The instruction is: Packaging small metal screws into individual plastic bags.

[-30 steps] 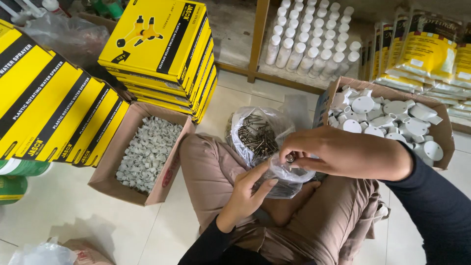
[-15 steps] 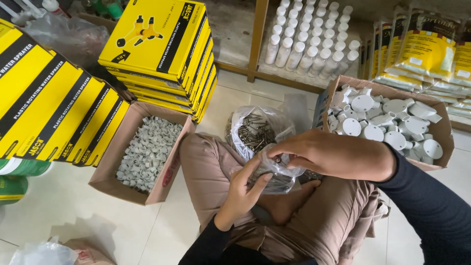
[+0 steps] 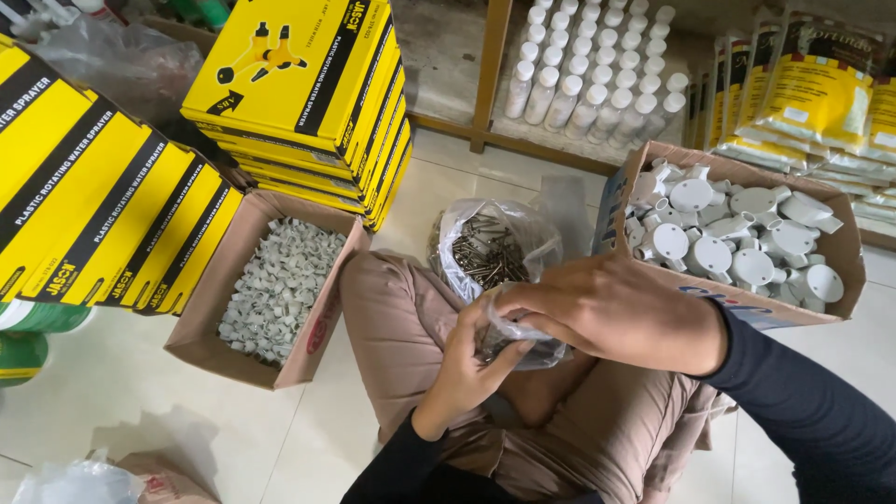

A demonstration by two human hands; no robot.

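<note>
I sit on the floor with a small clear plastic bag (image 3: 523,338) of screws held over my lap. My left hand (image 3: 467,366) grips the bag from below and the left. My right hand (image 3: 607,313) comes across from the right and closes over the bag's top, its fingers pinching the plastic. Just beyond my knees stands a larger open plastic bag of screws (image 3: 490,247) on the floor, untouched by either hand.
A cardboard box of small white clips (image 3: 275,289) stands left of my legs. A cardboard box of white round plastic fittings (image 3: 737,238) stands at the right. Stacked yellow boxes (image 3: 299,93) fill the left and back; white bottles (image 3: 597,70) and yellow sacks (image 3: 803,89) line the shelf.
My right hand has slid down and leftward over the small bag, covering more of it. My left hand stays under the bag.
</note>
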